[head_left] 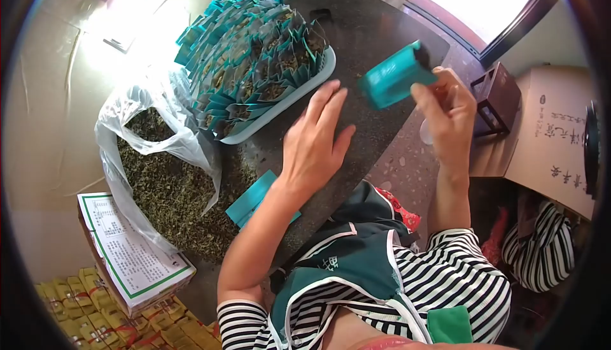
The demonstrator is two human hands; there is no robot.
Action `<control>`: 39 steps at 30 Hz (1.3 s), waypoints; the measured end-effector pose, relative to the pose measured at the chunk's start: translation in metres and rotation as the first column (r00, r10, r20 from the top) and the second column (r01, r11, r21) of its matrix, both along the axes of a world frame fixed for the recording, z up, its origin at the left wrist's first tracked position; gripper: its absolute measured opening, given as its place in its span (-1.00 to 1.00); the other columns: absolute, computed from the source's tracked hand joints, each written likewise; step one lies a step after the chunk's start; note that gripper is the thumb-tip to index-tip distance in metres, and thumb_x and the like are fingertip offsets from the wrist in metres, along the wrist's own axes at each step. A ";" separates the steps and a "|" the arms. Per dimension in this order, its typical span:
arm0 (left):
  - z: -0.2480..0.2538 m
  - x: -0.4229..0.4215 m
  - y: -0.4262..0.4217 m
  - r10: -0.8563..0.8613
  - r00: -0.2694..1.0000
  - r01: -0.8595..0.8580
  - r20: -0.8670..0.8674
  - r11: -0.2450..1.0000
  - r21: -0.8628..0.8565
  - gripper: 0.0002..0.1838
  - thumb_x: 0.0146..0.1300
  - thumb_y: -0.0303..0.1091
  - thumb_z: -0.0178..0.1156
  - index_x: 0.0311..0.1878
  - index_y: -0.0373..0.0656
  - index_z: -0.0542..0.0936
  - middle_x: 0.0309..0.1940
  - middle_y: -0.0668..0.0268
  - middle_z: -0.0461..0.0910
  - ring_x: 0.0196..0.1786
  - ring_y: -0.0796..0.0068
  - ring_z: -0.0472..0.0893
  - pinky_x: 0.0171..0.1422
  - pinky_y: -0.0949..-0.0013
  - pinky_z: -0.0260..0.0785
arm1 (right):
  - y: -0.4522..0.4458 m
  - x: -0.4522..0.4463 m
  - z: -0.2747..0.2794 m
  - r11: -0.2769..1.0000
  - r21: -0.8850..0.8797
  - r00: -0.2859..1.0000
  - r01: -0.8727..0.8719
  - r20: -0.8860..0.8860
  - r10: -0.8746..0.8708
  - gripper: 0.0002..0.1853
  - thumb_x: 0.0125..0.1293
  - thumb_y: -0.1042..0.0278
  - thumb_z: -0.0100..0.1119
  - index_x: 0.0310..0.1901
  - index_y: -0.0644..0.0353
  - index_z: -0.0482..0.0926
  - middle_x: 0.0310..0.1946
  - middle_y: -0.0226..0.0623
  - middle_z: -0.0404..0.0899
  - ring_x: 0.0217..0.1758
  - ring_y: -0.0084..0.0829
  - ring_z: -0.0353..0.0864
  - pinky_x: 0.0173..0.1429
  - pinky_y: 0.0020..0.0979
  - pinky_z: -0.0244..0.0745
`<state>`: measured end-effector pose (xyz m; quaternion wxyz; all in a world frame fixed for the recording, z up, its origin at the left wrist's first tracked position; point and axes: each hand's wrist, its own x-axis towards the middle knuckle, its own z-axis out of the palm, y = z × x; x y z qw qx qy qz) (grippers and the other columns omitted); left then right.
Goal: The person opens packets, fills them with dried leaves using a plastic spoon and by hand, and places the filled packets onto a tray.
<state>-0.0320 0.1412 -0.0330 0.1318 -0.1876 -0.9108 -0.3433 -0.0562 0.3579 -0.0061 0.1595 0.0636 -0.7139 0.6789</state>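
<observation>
My right hand point(450, 109) pinches a teal foil pouch point(393, 77) by its edge, raised over the right side of the dark table. The pouch is tilted and slightly blurred, with a dark opening at its upper right end. My left hand point(313, 143) is over the table with its fingers stretched out and nothing in them. Its fingertips are close to the rim of a white tray point(280, 115), which is packed with upright teal pouches point(254, 63) holding dried leaf bits. Flat teal pouches point(254, 198) lie beside my left forearm, partly hidden by it.
A clear plastic bag point(137, 207) and a heap of loose dried leaves point(172, 187) are at the left. Below stand a box with a printed sheet point(130, 242) and several yellow packets point(95, 312). A cardboard box point(547, 133) and a brown wooden stool point(499, 98) are at the right.
</observation>
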 end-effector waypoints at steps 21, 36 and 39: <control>0.026 -0.048 0.002 0.130 0.964 -0.144 0.230 0.989 0.042 -0.20 0.23 -0.35 0.33 0.49 -0.37 0.22 0.53 -0.05 0.20 -0.37 0.32 0.63 -0.08 0.25 0.57 | -0.073 -0.082 -0.021 1.000 -0.004 0.991 -0.008 -0.133 0.007 -0.80 0.37 0.47 0.30 -0.40 0.21 0.50 -0.55 -0.68 0.36 -0.48 -0.87 0.23 -0.46 -0.63 0.07; 0.018 -0.037 -0.002 0.094 0.979 -0.107 0.182 0.992 0.062 -0.18 0.20 -0.39 0.32 0.49 -0.37 0.20 0.52 -0.11 0.16 -0.09 0.11 0.69 0.02 0.16 0.58 | -0.095 -0.087 -0.051 0.983 0.165 0.993 -0.083 -0.071 0.096 -0.81 0.28 0.49 0.32 -0.41 0.26 0.48 -0.60 -0.53 0.36 -0.47 -0.75 0.27 -0.44 -0.53 0.21; 0.016 -0.014 0.002 0.046 0.996 -0.047 0.071 0.999 0.007 -0.21 0.21 -0.48 0.30 0.50 -0.35 0.22 0.53 -0.04 0.16 0.03 0.16 0.69 0.13 0.24 0.56 | -0.094 -0.085 -0.050 0.970 0.212 0.993 -0.118 0.000 0.120 -0.78 0.26 0.46 0.34 -0.42 0.27 0.46 -0.60 -0.52 0.35 -0.47 -0.74 0.24 -0.43 -0.51 0.21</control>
